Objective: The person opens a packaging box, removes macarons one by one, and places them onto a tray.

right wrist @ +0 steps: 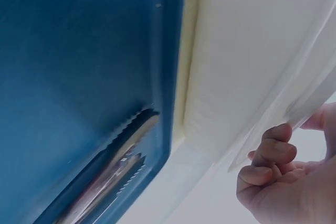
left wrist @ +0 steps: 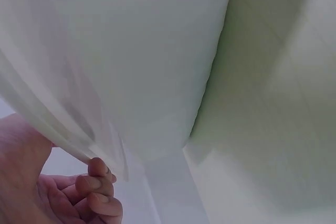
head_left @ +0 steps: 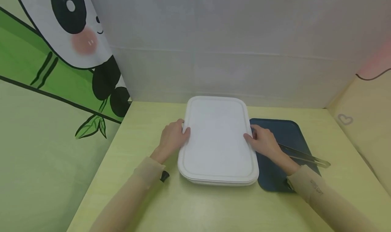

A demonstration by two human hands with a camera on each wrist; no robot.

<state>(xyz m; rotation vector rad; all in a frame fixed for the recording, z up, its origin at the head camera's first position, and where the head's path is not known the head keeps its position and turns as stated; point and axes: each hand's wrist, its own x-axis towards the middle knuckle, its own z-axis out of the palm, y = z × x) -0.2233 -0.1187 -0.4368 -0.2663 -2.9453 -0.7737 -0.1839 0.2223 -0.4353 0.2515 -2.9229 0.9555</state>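
A white rectangular lid (head_left: pixel 218 137) covers a deep white container (left wrist: pixel 157 77), which stands on the table. On the long left side, my left hand (head_left: pixel 174 135) pinches the lid's edge, thumb on top and curled fingers beneath. My right hand (head_left: pixel 264 142) grips the opposite edge the same way. Whether the fingers also catch the container's own rim, I cannot tell. Beside the container on the right lies a dark blue tray (head_left: pixel 284 133). Metal tongs (head_left: pixel 305 159) rest on it, their serrated tips showing in the right wrist view.
The pale yellow table (head_left: pixel 146 123) ends at a grey-white wall (head_left: pixel 238 76) behind the container. A green panel with a painted panda (head_left: pixel 85 32) borders the left side. A cream panel (head_left: pixel 366 137) with a drawn heart stands on the right.
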